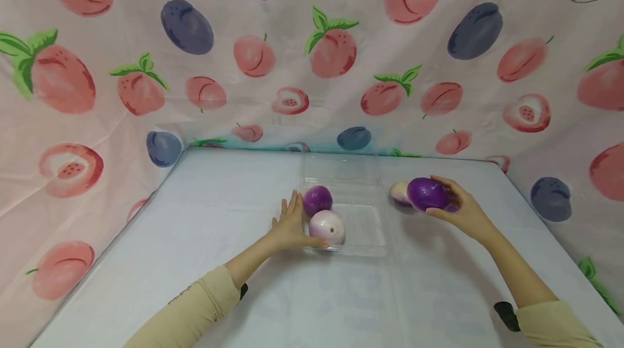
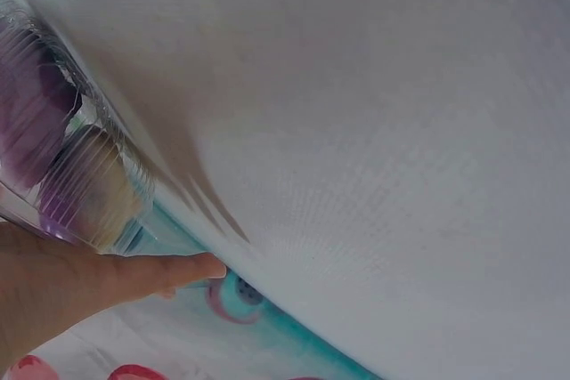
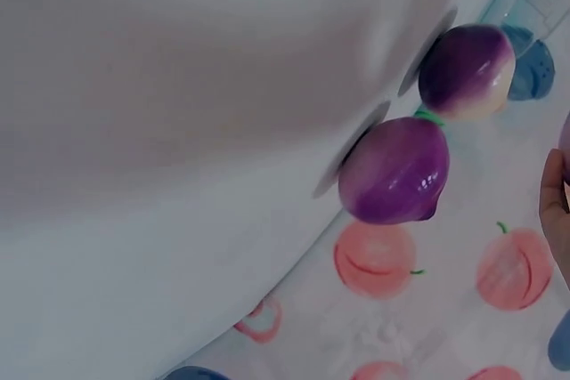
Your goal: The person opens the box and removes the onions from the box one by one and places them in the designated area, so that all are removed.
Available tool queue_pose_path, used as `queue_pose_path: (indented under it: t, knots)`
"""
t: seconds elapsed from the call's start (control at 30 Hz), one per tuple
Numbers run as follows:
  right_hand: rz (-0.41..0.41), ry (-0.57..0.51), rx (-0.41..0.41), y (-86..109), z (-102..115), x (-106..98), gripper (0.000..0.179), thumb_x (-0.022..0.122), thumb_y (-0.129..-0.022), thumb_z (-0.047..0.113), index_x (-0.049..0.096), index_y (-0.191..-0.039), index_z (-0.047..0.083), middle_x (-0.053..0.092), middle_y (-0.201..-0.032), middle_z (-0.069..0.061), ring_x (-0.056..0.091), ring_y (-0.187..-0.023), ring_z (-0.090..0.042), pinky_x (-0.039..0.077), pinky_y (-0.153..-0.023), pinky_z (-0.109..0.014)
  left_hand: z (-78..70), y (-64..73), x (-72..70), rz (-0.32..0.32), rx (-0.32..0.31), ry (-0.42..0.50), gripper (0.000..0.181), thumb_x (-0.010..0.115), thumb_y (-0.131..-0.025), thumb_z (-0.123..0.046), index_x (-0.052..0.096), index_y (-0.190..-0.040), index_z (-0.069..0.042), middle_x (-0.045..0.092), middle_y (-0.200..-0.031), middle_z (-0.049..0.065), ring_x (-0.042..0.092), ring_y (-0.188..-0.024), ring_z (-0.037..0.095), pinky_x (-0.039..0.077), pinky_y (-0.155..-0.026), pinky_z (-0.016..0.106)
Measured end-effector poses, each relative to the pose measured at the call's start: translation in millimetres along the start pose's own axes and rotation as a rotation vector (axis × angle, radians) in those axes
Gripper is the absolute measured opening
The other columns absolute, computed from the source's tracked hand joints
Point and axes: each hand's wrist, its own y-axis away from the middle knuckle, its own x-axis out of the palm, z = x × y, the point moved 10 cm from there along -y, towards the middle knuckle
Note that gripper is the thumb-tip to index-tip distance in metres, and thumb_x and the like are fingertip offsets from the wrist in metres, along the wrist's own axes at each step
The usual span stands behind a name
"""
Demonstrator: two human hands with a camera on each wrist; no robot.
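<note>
A clear plastic box [image 1: 363, 250] with a lid lies on the table and holds a purple onion [image 1: 317, 200] and a paler onion [image 1: 327, 227] in its left half. My left hand [image 1: 290, 227] rests at the box's left side, fingers straight along the wall, thumb at the front rim. To the right of the box, my right hand [image 1: 460, 210] grips a shiny purple onion [image 1: 427, 194] above the table. Behind it lies a white-and-purple onion [image 1: 400, 193]. In the right wrist view, that onion stands near another purple onion [image 3: 396, 171], mostly hidden by my hand in the head view.
The box's clear lid [image 1: 339, 168] lies folded back at the far side. A white cover [image 1: 195, 261] spreads over the table. Fruit-printed cloth [image 1: 292, 66] hangs behind the table and along both sides.
</note>
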Motion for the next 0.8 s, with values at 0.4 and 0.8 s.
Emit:
queue_pose_path:
  t: [0.4,0.8]
  knots:
    - [-0.037,0.042,0.046,9.0,-30.9,-24.7,0.070,0.068,-0.086,0.009,0.031,-0.145,0.004,0.041,-0.134,-0.029,0.039,-0.097,0.020,0.036,-0.077,0.002,-0.6,-0.4,1.3,0.013,-0.007,-0.009,0.131,0.080,-0.065,-0.054,-0.002,-0.150,0.001,-0.010,-0.158,0.016,-0.009,-0.143,0.044,0.009,-0.104,0.074]
    - [-0.103,0.127,0.111,18.3,-61.2,-49.3,0.073,0.069,-0.086,0.016,0.029,-0.146,0.004,0.033,-0.132,-0.032,0.045,-0.104,-0.003,0.031,-0.072,0.005,0.2,0.1,0.2,0.013,-0.016,0.003,0.131,0.080,-0.064,-0.054,-0.003,-0.150,0.001,-0.011,-0.158,0.016,-0.009,-0.144,0.043,0.008,-0.105,0.073]
